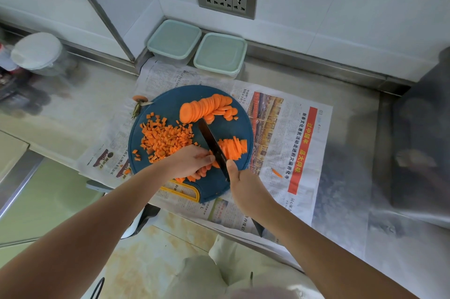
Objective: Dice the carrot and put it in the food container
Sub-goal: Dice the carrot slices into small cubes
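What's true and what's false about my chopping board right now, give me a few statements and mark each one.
The right hand grips the knife. True.
The left container and right container stand open. False: both have lids on.
The diced carrot lies on the cutting board. True.
All the carrot is already diced. False: a row of round slices lies at the board's far side.
The left hand pins carrot pieces beside the blade. True.

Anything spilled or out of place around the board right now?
Yes. One carrot sliver lies off the cutting board, on the newspaper to its right. A small piece also sits off the board's left edge.
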A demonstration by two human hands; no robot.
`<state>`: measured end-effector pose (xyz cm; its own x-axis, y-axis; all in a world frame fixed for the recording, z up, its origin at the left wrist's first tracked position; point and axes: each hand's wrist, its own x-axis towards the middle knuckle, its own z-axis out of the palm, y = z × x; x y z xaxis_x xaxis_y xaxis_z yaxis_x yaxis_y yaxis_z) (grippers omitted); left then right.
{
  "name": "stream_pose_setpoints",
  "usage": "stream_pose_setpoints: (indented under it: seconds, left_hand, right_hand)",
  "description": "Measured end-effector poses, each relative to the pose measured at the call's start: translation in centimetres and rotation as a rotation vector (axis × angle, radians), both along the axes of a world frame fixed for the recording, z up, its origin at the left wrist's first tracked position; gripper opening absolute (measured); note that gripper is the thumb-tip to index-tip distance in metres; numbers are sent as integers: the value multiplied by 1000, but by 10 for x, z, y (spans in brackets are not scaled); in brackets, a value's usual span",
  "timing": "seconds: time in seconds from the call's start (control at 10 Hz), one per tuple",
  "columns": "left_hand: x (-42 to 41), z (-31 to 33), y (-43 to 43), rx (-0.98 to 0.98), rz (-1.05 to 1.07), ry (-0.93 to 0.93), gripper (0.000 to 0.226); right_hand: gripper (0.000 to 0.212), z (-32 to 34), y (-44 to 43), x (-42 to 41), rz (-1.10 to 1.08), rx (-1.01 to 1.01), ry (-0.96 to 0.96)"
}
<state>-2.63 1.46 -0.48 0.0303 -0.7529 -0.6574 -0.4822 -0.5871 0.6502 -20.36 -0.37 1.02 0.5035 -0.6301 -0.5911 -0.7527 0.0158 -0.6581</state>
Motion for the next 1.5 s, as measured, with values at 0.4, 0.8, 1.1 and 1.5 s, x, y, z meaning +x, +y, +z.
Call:
stream_pose_setpoints:
  seconds: [0.4,0.8,1.1,1.5]
  left_hand:
    - [1,-3,1,12,-19,-32,30]
    - [5,-3,-3,42,-22,-6,30]
    - [2,-1,-7,56,-2,-62,33]
    - [2,7,-12,127,-15,-74,31]
  right_hand:
    - [41,-3,-6,9,-7,17,-31]
    - [60,-28,-5,16,-151,93,-68]
    - [59,-14,-16,-15,-304,289,-232]
    - [62,-12,-4,-14,-101,33,-131]
